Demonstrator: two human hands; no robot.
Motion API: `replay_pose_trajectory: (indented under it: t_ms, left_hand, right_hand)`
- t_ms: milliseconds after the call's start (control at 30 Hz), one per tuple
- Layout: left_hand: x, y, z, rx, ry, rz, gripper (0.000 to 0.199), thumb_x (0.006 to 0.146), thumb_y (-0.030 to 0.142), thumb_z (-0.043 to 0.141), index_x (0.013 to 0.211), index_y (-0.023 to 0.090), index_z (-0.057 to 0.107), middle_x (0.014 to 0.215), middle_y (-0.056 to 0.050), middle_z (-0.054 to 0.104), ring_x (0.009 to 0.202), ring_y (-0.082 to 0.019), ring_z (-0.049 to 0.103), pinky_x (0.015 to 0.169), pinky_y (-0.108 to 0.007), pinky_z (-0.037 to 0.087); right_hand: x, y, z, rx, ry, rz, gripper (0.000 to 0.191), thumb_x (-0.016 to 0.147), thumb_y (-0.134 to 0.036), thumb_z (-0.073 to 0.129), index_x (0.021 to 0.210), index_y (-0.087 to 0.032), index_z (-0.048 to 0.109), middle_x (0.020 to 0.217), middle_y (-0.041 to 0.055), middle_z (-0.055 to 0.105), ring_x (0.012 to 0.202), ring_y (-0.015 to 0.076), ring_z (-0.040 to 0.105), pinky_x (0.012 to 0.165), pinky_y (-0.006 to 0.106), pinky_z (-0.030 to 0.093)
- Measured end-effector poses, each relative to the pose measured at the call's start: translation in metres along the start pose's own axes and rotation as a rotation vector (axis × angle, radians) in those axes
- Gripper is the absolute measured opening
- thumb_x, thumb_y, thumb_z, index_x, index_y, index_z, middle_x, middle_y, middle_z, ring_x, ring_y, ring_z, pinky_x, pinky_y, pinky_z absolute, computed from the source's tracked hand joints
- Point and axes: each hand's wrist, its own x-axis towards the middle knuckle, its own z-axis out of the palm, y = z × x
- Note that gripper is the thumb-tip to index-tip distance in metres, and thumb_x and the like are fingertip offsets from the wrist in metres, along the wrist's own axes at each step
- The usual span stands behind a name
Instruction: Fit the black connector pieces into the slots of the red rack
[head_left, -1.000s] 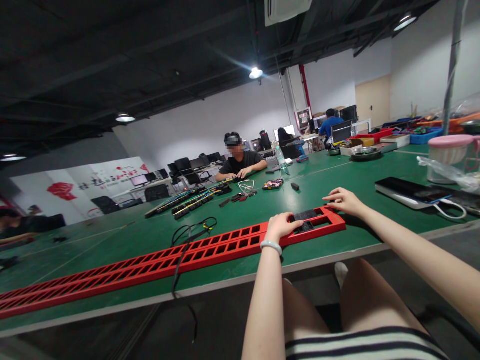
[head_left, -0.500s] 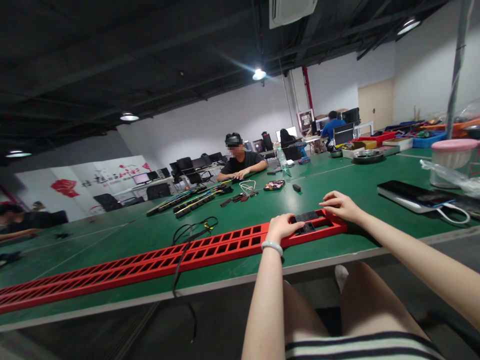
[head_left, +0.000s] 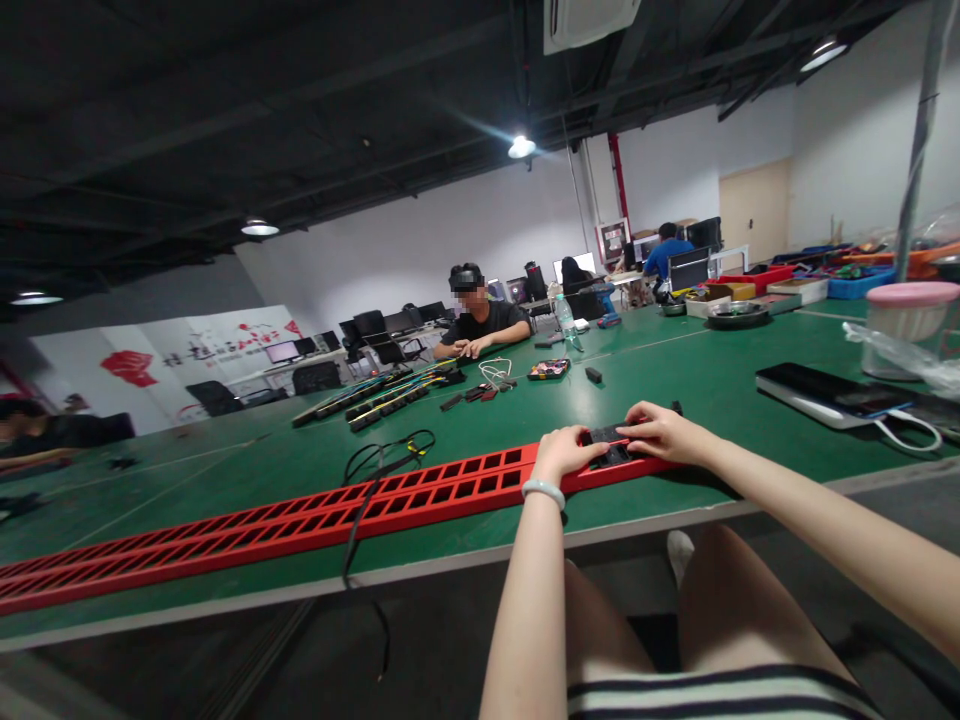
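Left hand (head_left: 560,456) and right hand (head_left: 667,436), fingers slightly parted, touch black parts (head_left: 602,436) in the right end of the red frame (head_left: 529,462), gripping or not I cannot tell, and uneven fingertip pressure could tilt them.

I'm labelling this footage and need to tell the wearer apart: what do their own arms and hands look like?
Both forearms are bare, with no sleeve in view. The left hand has a pale, rounded bangle at the wrist. The right hand shows no glove, watch or bracelet.
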Motion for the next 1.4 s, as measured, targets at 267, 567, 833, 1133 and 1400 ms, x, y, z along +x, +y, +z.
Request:
replay_pose_trajectory:
  t_ms: [267,567,833,1133,1400]
  left_hand:
    - [-0.001,0.002,-0.001,0.006,-0.015,-0.028,0.06,0.067,0.068,0.039,0.108,0.028,0.055,0.108,-0.002,0.059,0.098,-0.021,0.053,0.082,-0.025,0.038]
    - [0.004,-0.006,0.005,0.012,0.01,0.027,0.063,0.065,0.071,0.035,0.105,0.027,0.056,0.106,-0.002,0.06,0.096,-0.021,0.054,0.08,-0.026,0.039]
    - [0.005,-0.008,0.007,0.011,0.019,0.043,0.065,0.065,0.073,0.034,0.104,0.027,0.056,0.104,-0.003,0.061,0.094,-0.022,0.055,0.077,-0.027,0.04]
    - [0.007,-0.01,0.009,0.011,0.023,0.046,0.064,0.065,0.073,0.033,0.103,0.028,0.056,0.102,-0.002,0.062,0.092,-0.022,0.056,0.075,-0.026,0.04]
    - [0.008,-0.01,0.009,0.012,0.018,0.041,0.064,0.065,0.073,0.033,0.103,0.027,0.056,0.101,-0.002,0.062,0.091,-0.021,0.056,0.074,-0.025,0.04]
  right_hand:
    - [-0.001,-0.002,0.004,-0.005,0.006,-0.023,0.037,0.071,-0.034,0.058,0.107,-0.023,0.057,0.099,0.009,0.053,0.085,0.0187,0.055,0.075,0.032,0.047]
    - [0.002,-0.014,-0.006,0.075,-0.097,0.013,0.04,0.071,-0.036,0.057,0.109,-0.022,0.056,0.099,0.0082,0.056,0.086,0.018,0.056,0.075,0.03,0.046]
    - [0.006,-0.01,-0.006,0.224,-0.113,0.164,0.049,0.06,-0.041,0.065,0.104,-0.019,0.059,0.095,0.0062,0.061,0.086,0.0191,0.057,0.074,0.028,0.046]
    - [0.01,-0.014,-0.007,0.192,-0.161,0.274,0.045,0.057,-0.04,0.067,0.096,-0.018,0.063,0.085,0.0049,0.059,0.07,0.0152,0.054,0.062,0.026,0.044]
    - [0.012,-0.014,-0.007,0.204,-0.167,0.276,0.045,0.057,-0.043,0.066,0.093,-0.017,0.064,0.083,0.0045,0.059,0.071,0.0153,0.053,0.061,0.025,0.042]
